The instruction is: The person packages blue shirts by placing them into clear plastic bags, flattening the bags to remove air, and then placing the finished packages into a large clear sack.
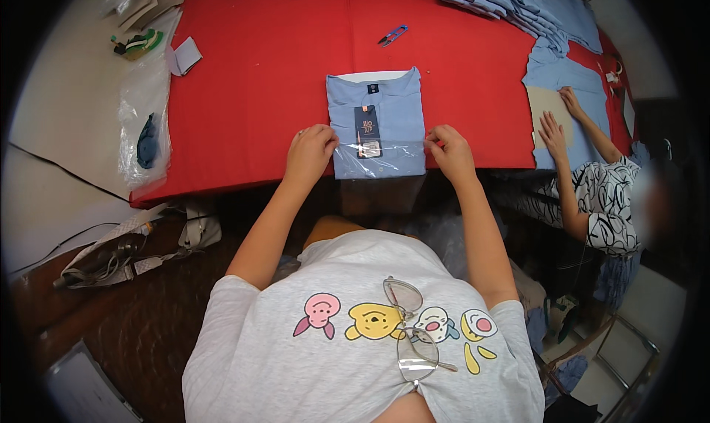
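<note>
A folded light-blue garment (399, 112) lies in front of me at the table's near edge, with a dark hang tag (367, 131) on its front. Clear plastic, which looks like a bag (377, 168), covers its lower part, while the neckline end shows bare. My left hand (310, 151) is closed in a pinch at the left edge of the bag. Across from it, my right hand (451, 152) pinches at the right edge. The thin film between the fingers is hard to make out.
Blue thread snips (393, 35) lie on the red tablecloth (259, 90) beyond the garment. Stacked blue garments (503, 9) fill the far right. At the right, a co-worker's hands (553, 136) press a beige card (549, 109) on blue fabric. Clear plastic (137, 90) lies at the left.
</note>
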A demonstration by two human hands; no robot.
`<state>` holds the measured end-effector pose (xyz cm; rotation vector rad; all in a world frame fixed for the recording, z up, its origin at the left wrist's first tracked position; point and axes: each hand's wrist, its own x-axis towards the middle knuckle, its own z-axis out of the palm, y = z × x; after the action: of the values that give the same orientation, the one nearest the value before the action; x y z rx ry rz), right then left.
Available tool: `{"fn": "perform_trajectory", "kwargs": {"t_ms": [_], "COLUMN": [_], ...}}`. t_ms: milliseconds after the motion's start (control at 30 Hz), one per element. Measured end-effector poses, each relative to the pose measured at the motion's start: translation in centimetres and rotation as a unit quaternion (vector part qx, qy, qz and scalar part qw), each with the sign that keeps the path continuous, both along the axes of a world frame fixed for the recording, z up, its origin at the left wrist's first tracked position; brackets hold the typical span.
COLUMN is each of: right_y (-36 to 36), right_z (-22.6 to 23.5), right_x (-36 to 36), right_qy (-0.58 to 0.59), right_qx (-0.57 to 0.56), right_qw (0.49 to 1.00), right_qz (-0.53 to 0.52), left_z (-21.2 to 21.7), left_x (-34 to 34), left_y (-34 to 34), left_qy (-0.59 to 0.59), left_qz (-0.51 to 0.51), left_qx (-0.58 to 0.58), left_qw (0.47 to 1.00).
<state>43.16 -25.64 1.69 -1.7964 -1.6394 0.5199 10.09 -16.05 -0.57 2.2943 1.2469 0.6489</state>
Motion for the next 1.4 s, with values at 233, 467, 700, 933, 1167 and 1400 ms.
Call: {"fn": "perform_trajectory", "kwargs": {"t_ms": [233,467,700,933,1167,1400], "right_y": [1.3,-1.2,-1.7,-2.8,-6.3,-6.1], "right_z": [-0.3,0.6,0.1,-1.7,-1.6,-2.2], "right_x": [0.3,-1.7,-1.8,-0.6,-0.6,-1.3], "right_qy": [-0.031,-0.043,0.001,0.062,0.077,0.068], "right_qx": [-0.082,-0.113,-0.127,-0.061,-0.147,-0.072], "right_qw": [0.996,0.992,0.992,0.995,0.984,0.986], "right_qz": [0.024,0.047,0.007,-0.043,-0.061,-0.131], "left_z": [2.0,1.1,1.6,1.2,1.0,1.0], "left_x": [-0.8,-3.3,-2.0,0.4,1.6,1.9], "left_y": [1.7,-0.5,0.6,1.3,0.7,0.9], "left_qy": [0.058,0.109,0.117,0.104,0.092,0.083], "left_qz": [-0.011,-0.083,-0.060,-0.069,-0.092,-0.107], "left_qx": [-0.219,-0.200,-0.051,0.008,0.003,-0.011], "left_qw": [0.974,0.970,0.990,0.992,0.991,0.991]}}
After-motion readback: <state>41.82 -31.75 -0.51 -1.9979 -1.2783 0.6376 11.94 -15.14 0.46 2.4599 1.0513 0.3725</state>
